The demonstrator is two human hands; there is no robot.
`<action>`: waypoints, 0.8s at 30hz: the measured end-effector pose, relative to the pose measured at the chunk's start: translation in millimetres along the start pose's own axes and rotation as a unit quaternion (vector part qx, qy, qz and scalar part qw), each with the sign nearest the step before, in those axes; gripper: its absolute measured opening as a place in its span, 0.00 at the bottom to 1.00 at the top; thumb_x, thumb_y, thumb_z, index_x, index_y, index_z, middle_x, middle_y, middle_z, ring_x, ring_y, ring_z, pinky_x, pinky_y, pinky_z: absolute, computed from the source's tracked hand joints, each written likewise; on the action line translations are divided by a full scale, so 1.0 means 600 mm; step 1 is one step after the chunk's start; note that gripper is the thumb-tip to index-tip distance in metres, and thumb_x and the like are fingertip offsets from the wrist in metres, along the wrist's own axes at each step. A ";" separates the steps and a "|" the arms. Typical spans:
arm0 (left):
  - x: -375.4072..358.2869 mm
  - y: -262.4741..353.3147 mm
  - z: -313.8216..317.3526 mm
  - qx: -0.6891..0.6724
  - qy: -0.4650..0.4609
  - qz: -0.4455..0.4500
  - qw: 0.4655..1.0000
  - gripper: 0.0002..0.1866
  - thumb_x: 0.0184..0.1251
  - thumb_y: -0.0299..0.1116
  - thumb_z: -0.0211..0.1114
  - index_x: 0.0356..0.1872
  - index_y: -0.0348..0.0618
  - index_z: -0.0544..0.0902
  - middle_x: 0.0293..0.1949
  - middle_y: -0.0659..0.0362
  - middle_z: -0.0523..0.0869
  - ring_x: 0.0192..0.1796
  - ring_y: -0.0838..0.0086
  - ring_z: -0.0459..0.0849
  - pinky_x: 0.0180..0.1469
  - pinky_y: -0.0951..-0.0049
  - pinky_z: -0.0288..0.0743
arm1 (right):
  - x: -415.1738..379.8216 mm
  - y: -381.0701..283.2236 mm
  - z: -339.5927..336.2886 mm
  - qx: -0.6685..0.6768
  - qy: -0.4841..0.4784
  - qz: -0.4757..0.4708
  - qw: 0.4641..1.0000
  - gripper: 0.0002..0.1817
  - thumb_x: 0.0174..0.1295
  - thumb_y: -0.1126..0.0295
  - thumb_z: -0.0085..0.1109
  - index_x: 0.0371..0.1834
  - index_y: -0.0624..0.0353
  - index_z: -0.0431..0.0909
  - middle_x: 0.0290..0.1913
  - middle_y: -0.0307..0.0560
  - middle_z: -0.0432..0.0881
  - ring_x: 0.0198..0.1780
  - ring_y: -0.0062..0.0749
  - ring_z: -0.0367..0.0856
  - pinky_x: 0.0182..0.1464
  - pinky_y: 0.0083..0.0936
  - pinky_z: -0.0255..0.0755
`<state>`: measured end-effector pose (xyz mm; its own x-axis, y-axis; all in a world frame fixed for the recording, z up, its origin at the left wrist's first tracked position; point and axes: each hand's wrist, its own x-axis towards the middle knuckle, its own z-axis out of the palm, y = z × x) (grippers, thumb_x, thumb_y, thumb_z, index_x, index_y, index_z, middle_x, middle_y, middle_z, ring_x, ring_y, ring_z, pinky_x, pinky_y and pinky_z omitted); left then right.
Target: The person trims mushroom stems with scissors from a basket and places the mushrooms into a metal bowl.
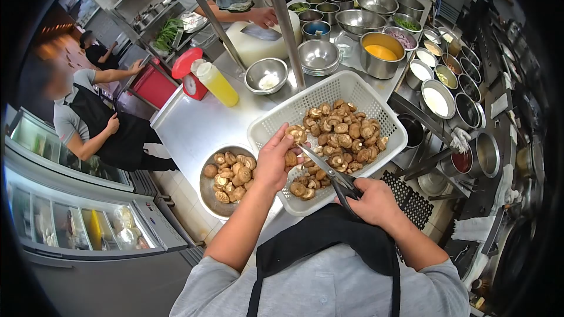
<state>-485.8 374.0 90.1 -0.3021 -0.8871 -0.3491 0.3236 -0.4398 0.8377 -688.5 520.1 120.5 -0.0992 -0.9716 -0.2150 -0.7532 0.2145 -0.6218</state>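
My left hand [275,158] holds a brown mushroom [296,134] between thumb and fingers, over the left part of a white perforated basket [258,132]. Another mushroom [290,159] shows beside its fingers. My right hand [373,202] is closed round the black handles of the scissors [333,175], whose blades point up and left, with the tips close to the held mushroom. Many mushrooms [346,132] lie in the basket. To the left, a round metal bowl [205,198] holds more mushrooms [235,175].
A yellow squeeze bottle [217,84], a red scale [191,82] and metal bowls [266,76] stand behind. Further right are a pot of orange liquid [382,53] and several containers. One person [106,111] stands at left; another person's hand [262,17] is across the table.
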 end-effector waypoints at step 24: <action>-0.026 -0.042 -0.008 0.029 -0.003 0.038 0.999 0.11 0.75 0.30 0.58 0.52 0.39 0.70 0.48 0.54 0.83 0.46 0.71 0.84 0.42 0.68 0.86 | 0.009 0.024 0.035 -0.133 0.026 -0.072 0.988 0.18 0.52 0.55 0.68 0.27 0.62 0.80 0.28 0.57 0.84 0.34 0.53 0.85 0.39 0.45 0.78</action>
<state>-484.9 398.2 72.0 -0.2847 -0.9166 -0.2805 0.2929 -0.3618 0.8850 -686.0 520.1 94.5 -0.0058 -0.9954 -0.0952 -0.9051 0.0457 -0.4227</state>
